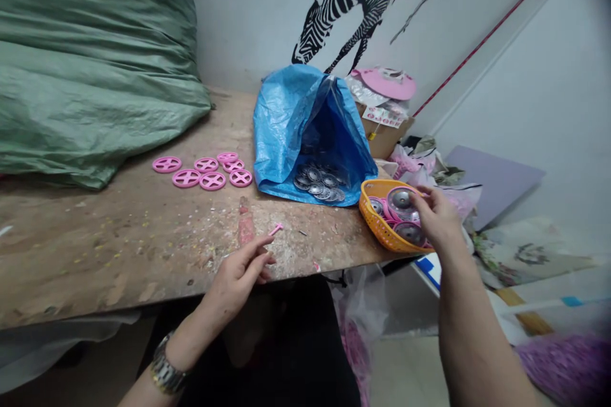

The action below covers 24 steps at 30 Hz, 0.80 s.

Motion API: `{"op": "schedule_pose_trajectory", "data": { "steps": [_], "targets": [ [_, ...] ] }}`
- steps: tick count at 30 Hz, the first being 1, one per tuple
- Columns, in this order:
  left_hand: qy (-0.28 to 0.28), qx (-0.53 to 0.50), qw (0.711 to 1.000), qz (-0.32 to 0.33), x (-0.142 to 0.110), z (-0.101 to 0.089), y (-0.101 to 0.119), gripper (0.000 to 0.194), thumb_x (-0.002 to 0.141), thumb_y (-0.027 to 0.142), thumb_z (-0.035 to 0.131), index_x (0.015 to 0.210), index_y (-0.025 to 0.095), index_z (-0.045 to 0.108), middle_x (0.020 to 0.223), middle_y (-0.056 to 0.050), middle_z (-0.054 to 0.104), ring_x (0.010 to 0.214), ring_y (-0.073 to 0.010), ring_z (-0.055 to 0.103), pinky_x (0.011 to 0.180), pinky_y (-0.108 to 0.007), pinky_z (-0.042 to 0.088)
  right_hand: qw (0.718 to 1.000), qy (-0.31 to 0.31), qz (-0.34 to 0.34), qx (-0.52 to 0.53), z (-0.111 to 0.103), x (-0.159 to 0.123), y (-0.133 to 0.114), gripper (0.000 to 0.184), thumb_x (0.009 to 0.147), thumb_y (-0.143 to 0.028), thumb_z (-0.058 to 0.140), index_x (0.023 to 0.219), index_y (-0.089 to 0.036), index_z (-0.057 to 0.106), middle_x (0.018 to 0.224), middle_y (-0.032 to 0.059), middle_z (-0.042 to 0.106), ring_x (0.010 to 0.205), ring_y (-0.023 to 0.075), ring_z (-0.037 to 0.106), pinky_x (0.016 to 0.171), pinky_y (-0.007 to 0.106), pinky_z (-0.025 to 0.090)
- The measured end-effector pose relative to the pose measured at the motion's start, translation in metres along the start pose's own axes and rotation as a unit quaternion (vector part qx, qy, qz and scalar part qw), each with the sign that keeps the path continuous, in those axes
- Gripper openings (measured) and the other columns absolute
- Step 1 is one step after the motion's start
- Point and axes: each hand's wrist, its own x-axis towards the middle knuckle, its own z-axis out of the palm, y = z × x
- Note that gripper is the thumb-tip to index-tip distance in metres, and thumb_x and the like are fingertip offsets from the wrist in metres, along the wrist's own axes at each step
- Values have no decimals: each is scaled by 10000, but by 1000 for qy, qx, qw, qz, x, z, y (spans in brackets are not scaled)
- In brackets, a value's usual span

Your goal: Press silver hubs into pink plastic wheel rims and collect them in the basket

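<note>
My left hand (241, 273) rests at the front edge of the worn wooden table (143, 235), fingers loosely stretched toward a small pink pin (275, 228) that lies just past the fingertips; it holds nothing. My right hand (436, 216) reaches into an orange basket (382, 232) at the table's right end, fingers pinched on a silver disc with a pink rim (401, 200). More such discs fill the basket. An open blue bag (286, 127) behind it holds several silver discs (319, 183).
Several pink spoked wheels (205, 172) lie in a group on the table's middle. A big green sack (90, 57) fills the left. A cardboard box with pink parts (384, 108) stands by the wall. Bags and clutter sit on the floor at right.
</note>
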Motion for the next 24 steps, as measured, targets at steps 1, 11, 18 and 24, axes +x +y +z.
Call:
{"op": "schedule_pose_trajectory", "data": {
  "steps": [1, 11, 18, 24],
  "targets": [
    [3, 3, 1000, 2, 0, 0, 0, 481, 896, 408, 529, 1282, 129, 597, 892, -76, 713, 651, -152, 671, 609, -290, 582, 999, 4, 1, -43, -1, 3, 3, 522, 860, -513, 567, 1224, -147, 642, 1069, 158, 712, 967, 296, 666, 890, 446, 504],
    [62, 164, 979, 101, 20, -19, -3, 358, 924, 370, 493, 1155, 170, 679, 994, -94, 746, 809, -204, 703, 789, -354, 569, 978, -67, -159, 118, 43, -74, -91, 278, 935, -353, 523, 1077, -202, 709, 1072, 101, 727, 1007, 245, 662, 938, 416, 504],
    [103, 436, 883, 138, 75, -47, 1, 351, 938, 202, 428, 1218, 110, 619, 1198, -168, 651, 1131, -285, 581, 1003, -430, 456, 940, -208, -201, 180, 100, -106, -129, 225, 932, -256, 520, 998, -223, 733, 1008, 80, 745, 991, 241, 668, 910, 408, 510],
    [128, 575, 805, 76, 120, -56, 8, 293, 925, 197, 449, 1151, 128, 624, 1185, -179, 577, 1142, -310, 497, 954, -424, 435, 946, -214, -186, 156, 123, -89, -129, 254, 934, -263, 502, 1041, -206, 726, 1064, 89, 737, 1021, 244, 657, 942, 425, 492]
  ]
}}
